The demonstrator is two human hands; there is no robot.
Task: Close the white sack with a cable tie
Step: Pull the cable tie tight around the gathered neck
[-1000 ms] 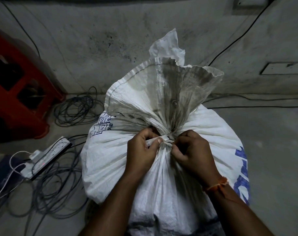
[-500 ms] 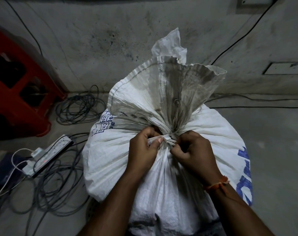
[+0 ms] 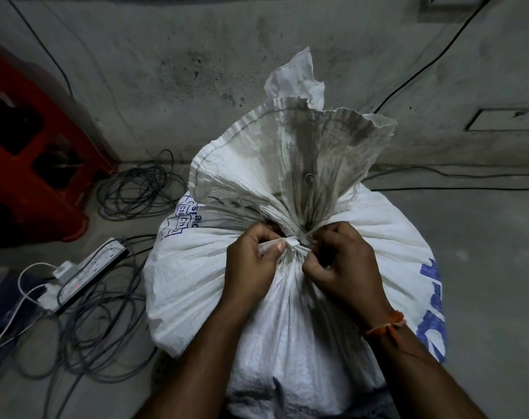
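the step in hand looks like cinching: the tie (image 3: pixel 290 244) already loops the gathered neck of the sack (image 3: pixel 287 297), which stands on the floor at centre frame. the left hand (image 3: pixel 251 267) has its fingers curled round the tie's flat tail, thumb pressed on it just at 9 o'clock of the small square head. the right hand (image 3: pixel 341 267), at 3 o'clock of the head, has its fingers curled tight at the neck; it seems to pinch the strap there, though the grip is partly hidden. next, i judge, the tail wants a steady pull toward 9 o'clock while the right hand braces the head, until the pleats lock. the sack is woven plastic, crinkled, bulging and round below, fanned into a ruffled mouth at 12 o'clock. the tie is smooth, pale, stiff.
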